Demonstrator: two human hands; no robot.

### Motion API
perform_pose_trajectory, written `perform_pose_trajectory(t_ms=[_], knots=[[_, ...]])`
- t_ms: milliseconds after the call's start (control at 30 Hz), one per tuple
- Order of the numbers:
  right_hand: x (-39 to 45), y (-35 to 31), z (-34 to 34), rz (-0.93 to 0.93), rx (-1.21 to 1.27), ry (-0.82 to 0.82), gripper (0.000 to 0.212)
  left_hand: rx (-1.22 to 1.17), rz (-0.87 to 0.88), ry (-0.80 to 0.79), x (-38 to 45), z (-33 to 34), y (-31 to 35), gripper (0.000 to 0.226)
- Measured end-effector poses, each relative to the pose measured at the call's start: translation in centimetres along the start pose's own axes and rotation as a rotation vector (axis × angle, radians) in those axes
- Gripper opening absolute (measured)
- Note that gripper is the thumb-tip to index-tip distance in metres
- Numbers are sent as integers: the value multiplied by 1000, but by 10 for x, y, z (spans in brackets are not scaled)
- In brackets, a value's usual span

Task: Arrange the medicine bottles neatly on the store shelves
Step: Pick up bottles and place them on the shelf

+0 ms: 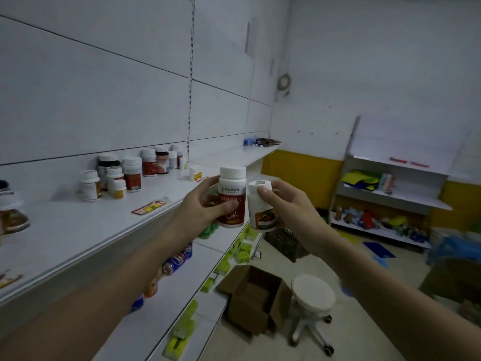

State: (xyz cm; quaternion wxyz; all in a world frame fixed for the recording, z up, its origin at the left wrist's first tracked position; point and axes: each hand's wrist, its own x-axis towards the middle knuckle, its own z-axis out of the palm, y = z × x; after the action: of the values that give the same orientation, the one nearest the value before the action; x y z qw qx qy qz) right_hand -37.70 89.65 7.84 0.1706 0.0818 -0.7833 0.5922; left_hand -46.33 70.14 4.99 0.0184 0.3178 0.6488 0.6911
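My left hand (204, 203) grips a white-capped bottle with a red label (232, 188), held upright just off the front edge of the top shelf (78, 225). My right hand (283, 201) holds a smaller white bottle with an orange picture label (260, 212), tilted slightly and touching the red one. On the shelf stand several medicine bottles (130, 173) in a loose group toward the back wall, and two small ones (195, 173) stand further right. Another bottle (13, 217) lies at the far left edge.
A red and yellow price tag (148, 207) lies on the shelf front. Lower shelves hold soda cans (179, 259) and green boxes (242, 254). On the floor sit an open cardboard box (255, 295) and a white stool (313, 295). A second shelving unit (390, 199) stands at the right.
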Motion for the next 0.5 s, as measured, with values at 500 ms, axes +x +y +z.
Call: perform_pose_trajectory(t_ms=[500], knots=[[213, 127, -34, -5, 144, -187, 32, 178, -128, 234, 151, -26, -99, 69]])
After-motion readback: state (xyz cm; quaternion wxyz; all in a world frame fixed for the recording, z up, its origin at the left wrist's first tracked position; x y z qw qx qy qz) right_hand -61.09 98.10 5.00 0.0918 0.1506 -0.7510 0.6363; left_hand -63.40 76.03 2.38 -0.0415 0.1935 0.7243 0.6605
